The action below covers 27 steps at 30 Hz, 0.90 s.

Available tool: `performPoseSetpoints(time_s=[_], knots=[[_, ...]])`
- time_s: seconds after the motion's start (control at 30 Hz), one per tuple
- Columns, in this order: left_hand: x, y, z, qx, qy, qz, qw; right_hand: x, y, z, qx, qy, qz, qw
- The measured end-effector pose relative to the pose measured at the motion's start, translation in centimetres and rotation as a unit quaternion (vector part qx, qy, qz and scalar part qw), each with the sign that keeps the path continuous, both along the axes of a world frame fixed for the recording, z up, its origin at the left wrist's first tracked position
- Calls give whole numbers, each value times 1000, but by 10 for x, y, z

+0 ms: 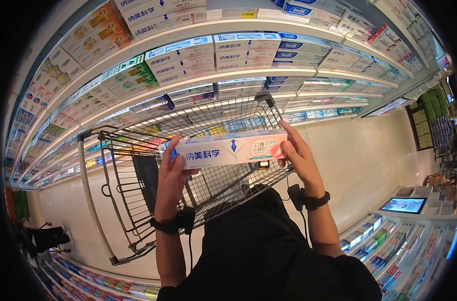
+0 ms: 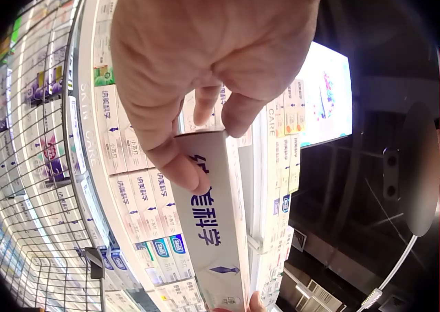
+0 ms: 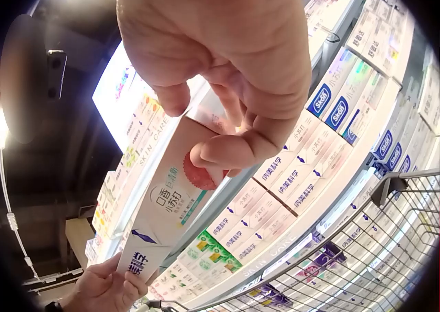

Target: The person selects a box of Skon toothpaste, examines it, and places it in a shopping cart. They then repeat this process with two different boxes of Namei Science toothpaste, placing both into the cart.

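Observation:
A long white toothpaste box with blue lettering, a blue tie mark and a pink round patch is held level between both hands in the head view. My left hand grips its left end, thumb on the front face. On the right end, my right hand pinches the box with the thumb beside the pink patch. The left wrist view shows left thumb and fingers curled about the end of the box. In the right wrist view, the right thumb presses the printed face of the box.
Below and behind the box stands a wire shopping cart with a grey handle. Shelves stacked with toothpaste boxes curve across the far side. More stocked shelves are at the lower right, with a small screen.

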<state>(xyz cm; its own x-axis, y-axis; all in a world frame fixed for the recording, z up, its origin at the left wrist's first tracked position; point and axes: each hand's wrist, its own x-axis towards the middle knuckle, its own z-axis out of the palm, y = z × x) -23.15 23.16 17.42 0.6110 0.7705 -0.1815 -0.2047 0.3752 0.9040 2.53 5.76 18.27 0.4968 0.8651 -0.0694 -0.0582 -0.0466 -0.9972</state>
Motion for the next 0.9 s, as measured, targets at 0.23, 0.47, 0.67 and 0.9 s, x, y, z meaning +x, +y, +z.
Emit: performPoseSetpoints(time_s=[0.23,0.47,0.67,0.9], knots=[[1,1,0,-20,10,2,1000,4,-8,5,35,6,65,997],[-5,2,-2,-41,26,-27,998,4,-11,5,18,41,46,998],[-10,4,-19,35,9,-57,998,7,-12,-2,30,33,47,998],[-5,-3,-15,-11,-8,-42,999,7,-15,-6,33,29,16,999]])
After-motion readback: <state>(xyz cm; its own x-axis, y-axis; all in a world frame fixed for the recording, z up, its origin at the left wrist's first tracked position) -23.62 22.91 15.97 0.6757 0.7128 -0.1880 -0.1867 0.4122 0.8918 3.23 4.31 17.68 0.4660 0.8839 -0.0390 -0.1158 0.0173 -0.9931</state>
